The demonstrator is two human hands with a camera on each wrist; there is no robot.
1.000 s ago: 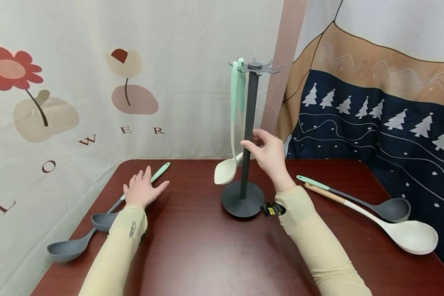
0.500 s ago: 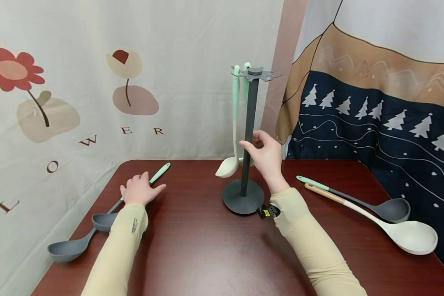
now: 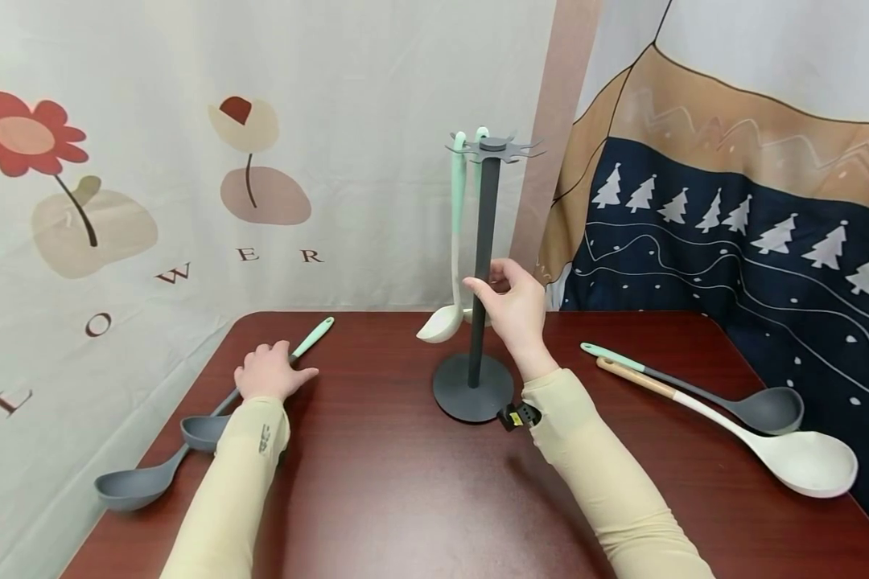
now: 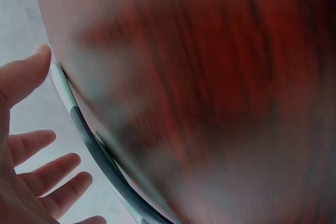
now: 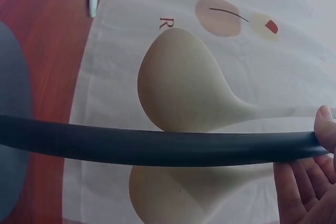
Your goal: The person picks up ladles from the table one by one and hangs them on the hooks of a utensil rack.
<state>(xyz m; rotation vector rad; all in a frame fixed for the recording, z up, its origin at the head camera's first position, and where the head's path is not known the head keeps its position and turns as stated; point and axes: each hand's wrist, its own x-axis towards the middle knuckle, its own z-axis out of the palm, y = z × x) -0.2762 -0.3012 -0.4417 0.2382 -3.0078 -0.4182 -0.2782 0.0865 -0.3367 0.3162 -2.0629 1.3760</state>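
Observation:
My right hand [image 3: 516, 310] holds the dark grey post [image 3: 483, 241] of a utensil stand, thumb on the near side and fingers behind. Two cream ladles with mint handles hang from the hooked top [image 3: 494, 148]. The front ladle [image 3: 442, 323] shows its bowl left of the post; the rear one is mostly hidden. In the right wrist view both bowls appear, the upper ladle [image 5: 181, 80] and the lower ladle [image 5: 173, 195]. My left hand [image 3: 269, 371], fingers spread and holding nothing, is over the handles of two grey ladles, the outer ladle [image 3: 136, 487] and inner ladle [image 3: 203, 433].
On the right of the brown table [image 3: 405, 498] lie a grey ladle [image 3: 768, 410] with a mint handle and a large white ladle [image 3: 811, 464] with a tan handle. The stand's round base [image 3: 473, 402] is mid-table. Printed curtains [image 3: 376, 161] hang behind.
The stand's top has lowered slightly and moved a little left with my right hand. The hanging ladles have swung and turned. My left hand has drawn slightly lower over the grey ladles.

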